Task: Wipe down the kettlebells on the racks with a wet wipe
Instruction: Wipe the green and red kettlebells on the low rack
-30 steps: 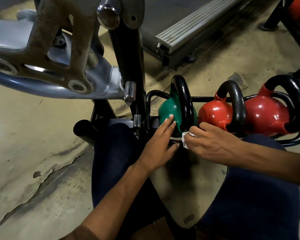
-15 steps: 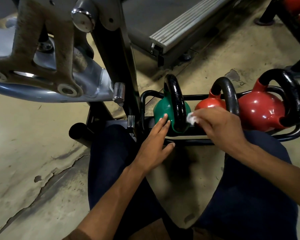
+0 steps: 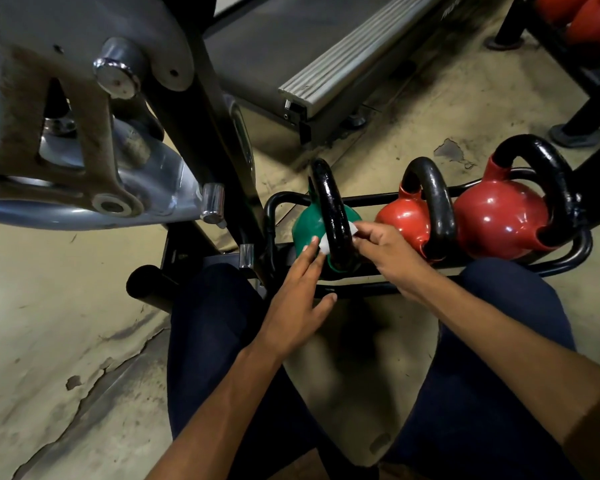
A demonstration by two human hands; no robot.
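Wipe point(image 3: 352, 229) is pinched round black handle point(image 3: 329, 199) of green kettlebell point(image 3: 305, 226) by R hand point(image 3: 385, 251); L hand point(image 3: 295, 306), fingers straight, is pressed at bell's 7 o'clock. Bell is seated on rack point(image 3: 270, 216), red kettlebells point(image 3: 406, 220) at 3 o'clock.

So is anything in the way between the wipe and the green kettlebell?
No, nothing visible. The right hand holds the wet wipe right against the black handle of the green kettlebell, and the left hand touches its body.
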